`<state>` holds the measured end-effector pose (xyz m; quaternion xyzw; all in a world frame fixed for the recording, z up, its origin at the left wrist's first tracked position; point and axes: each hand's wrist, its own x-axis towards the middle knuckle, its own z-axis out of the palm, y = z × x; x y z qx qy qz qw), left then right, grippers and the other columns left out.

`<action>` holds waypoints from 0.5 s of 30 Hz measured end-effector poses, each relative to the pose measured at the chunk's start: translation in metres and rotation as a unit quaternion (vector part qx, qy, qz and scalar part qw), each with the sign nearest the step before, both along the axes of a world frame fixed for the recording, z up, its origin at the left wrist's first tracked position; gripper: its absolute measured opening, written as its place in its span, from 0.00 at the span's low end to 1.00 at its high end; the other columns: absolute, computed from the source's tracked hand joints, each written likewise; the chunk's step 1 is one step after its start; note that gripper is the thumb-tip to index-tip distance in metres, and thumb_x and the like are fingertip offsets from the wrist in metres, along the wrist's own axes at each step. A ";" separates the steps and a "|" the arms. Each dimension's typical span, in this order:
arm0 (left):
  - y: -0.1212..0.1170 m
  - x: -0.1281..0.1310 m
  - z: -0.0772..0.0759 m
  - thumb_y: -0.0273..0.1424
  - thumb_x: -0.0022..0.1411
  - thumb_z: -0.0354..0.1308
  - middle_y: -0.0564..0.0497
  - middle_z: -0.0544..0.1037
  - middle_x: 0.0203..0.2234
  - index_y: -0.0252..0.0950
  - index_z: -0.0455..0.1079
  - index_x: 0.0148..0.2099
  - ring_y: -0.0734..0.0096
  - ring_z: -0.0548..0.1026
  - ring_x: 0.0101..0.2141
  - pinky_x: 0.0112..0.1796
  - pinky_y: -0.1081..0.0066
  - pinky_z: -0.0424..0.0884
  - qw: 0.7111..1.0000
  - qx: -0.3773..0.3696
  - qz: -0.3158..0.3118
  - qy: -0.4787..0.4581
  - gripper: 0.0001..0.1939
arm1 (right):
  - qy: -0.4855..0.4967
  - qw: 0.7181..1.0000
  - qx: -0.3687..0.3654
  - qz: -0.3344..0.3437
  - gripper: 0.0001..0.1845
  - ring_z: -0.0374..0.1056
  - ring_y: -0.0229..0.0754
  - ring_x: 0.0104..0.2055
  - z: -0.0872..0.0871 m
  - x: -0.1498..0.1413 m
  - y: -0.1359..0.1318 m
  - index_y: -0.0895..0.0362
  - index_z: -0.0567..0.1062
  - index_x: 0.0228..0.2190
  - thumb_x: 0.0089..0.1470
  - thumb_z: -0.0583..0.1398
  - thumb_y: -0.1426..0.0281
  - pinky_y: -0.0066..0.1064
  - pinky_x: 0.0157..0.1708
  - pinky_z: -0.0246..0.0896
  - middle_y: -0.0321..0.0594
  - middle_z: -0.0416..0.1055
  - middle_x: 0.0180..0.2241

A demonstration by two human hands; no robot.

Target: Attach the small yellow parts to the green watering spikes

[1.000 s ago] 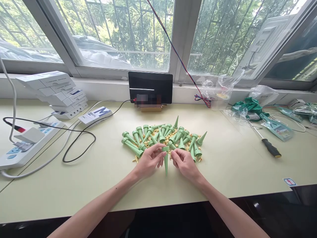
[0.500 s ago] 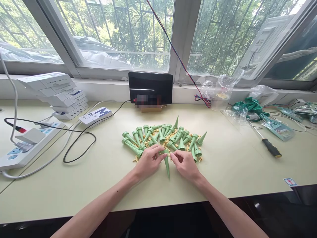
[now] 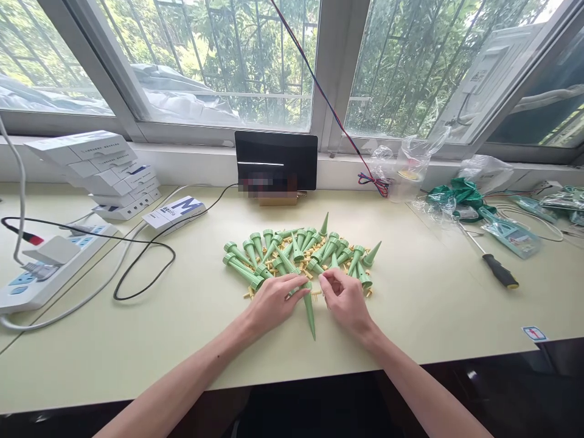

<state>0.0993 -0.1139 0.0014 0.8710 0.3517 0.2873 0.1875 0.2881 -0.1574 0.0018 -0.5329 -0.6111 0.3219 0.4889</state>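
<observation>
Left hand grips the green spike, likely light and stiff, aptly at its head; right hand, beside it, grasp unclear.

Left grip curled, right grip pinched

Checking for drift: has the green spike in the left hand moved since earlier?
Yes: the green spike has moved away from the black screen, toward the near table edge.

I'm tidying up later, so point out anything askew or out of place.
The white boxes at left are stacked askew, upper ones jutting leftward. The piled green spikes lie jumbled, but no damage shows.
</observation>
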 end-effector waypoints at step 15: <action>0.013 -0.008 0.004 0.32 0.69 0.53 0.53 0.74 0.26 0.36 0.74 0.37 0.78 0.64 0.21 0.26 0.75 0.64 0.993 0.060 0.051 -0.089 0.10 | -0.029 0.999 0.042 0.002 0.12 0.61 0.35 0.21 0.001 -0.002 -0.003 0.57 0.71 0.30 0.62 0.55 0.64 0.27 0.21 0.57 0.36 0.67 0.24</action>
